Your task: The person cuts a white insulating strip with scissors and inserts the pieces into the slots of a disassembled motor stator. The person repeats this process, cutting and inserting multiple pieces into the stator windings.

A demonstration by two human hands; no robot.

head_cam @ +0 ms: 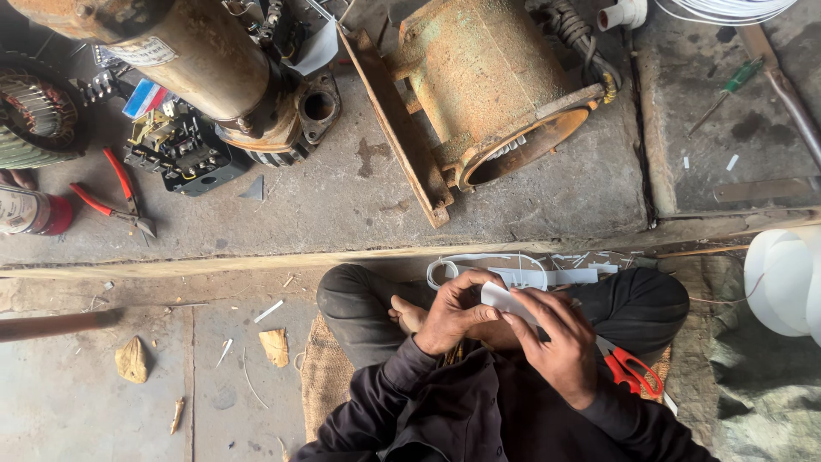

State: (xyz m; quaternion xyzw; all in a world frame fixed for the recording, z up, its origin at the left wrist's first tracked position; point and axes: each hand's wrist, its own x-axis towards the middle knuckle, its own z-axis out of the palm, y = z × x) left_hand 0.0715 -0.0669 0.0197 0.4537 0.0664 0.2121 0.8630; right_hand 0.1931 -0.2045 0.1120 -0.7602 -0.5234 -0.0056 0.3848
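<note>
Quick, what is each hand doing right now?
Left hand: closed, pinching the small white paper piece.
Right hand: fingers bent onto the same paper piece, holding it too.

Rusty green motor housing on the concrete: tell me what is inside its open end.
Inside the rusty green motor housing, the round opening shows a bright orange-brown inner rim and a few pale winding ends near the left edge. Deeper inside lies in shadow, so nothing more can be told.

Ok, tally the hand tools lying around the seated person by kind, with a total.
Red-handled pliers: 1
Green-handled screwdriver: 1
Red-handled scissors: 1
Total: 3
Both hands, left hand and right hand, hold a white paper strip, not a tool.
</note>
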